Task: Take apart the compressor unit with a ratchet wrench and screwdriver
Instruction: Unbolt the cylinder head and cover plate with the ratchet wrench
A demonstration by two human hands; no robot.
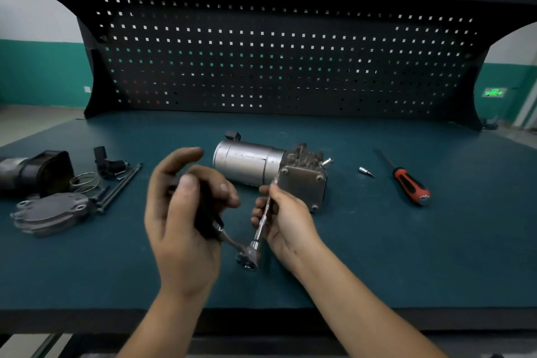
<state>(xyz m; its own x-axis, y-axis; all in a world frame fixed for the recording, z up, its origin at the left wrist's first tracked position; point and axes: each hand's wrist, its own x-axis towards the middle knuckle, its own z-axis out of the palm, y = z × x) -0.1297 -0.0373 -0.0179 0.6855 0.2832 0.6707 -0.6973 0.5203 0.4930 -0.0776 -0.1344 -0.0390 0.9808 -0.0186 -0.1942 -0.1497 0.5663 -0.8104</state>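
Compressor unit (270, 168) lies on its side at the middle of the teal mat (377, 256), just beyond the hands. The right hand (286, 218) pinches a slim, knurled steel extension bar (263, 221) between thumb and fingertips. The bar's far tip meets the near-left corner of the unit's square grey end plate. The left hand (186, 212), blurred, curls thumb and lower fingers round the black handle of the ratchet wrench (247, 258), with the forefinger lifted. The wrench's round chrome head joins the bar's near end.

The unit has a smooth brushed-metal cylinder and a rough cast block. To its right lie a small bit (366, 171) and a red-and-black screwdriver (409, 183). To its left are long bolts (122, 183), wire rings (85, 180) and a lobed cover plate (52, 211).
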